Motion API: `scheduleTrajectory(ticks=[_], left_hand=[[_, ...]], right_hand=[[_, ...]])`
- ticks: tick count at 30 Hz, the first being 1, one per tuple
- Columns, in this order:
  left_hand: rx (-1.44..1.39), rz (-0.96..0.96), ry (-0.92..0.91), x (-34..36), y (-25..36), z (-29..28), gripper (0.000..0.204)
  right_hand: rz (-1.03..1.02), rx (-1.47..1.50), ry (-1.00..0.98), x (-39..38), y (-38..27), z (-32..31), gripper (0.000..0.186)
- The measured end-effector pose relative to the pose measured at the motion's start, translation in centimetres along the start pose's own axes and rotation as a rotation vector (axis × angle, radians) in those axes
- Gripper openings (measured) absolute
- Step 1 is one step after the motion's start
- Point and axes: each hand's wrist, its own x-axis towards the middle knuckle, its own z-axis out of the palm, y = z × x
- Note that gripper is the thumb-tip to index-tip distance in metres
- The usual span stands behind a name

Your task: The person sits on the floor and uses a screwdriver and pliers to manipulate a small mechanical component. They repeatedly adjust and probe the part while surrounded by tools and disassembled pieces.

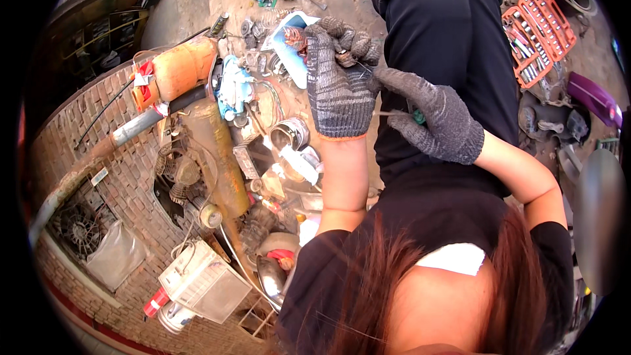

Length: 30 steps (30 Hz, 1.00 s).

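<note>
Bringing both grey-gloved hands close together beside the dark trousers [447, 39]: the left hand [342, 85], just left of the trousers, has its fingers curled inward, apparently about a small reddish-brown part [344, 59], though the glove hides most of it and the grip cannot be told. The right hand [440, 118], in front of the trousers, has thumb and bent fingers closed around a green-handled tool [419, 117], its thin shaft directed left, the index finger extended toward the left hand. Left of the trousers stand an open tin [302, 131] and an orange tank [186, 69]; right of them lies an orange socket case [570, 39].
</note>
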Motion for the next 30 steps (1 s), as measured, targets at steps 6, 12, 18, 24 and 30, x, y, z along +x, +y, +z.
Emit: scheduleTrajectory(ticks=[6, 12, 18, 24, 30], left_hand=[[-0.071, 0.065, -0.060, 0.0, -0.6, -0.7, 0.023], [0.413, 0.268, -0.003, -1.6, -0.9, -0.4, 0.027], [0.482, 0.275, -0.032, -1.1, -0.6, -1.2, 0.022], [0.196, 0.131, -0.078, -0.9, -0.4, -1.7, 0.015], [0.568, 0.235, -0.079, -0.9, -1.0, -0.5, 0.038]], right_hand=[[0.049, 0.291, 0.193, 0.1, 0.4, 0.1, 0.041], [0.381, 0.730, 0.115, 2.7, -1.3, -1.1, 0.029], [0.331, 0.544, 0.314, 3.2, -0.8, -0.8, 0.017], [0.195, 0.557, 0.762, 4.8, -0.4, -2.3, 0.020], [0.251, 0.549, 0.696, 4.7, -0.3, -2.6, 0.017]])
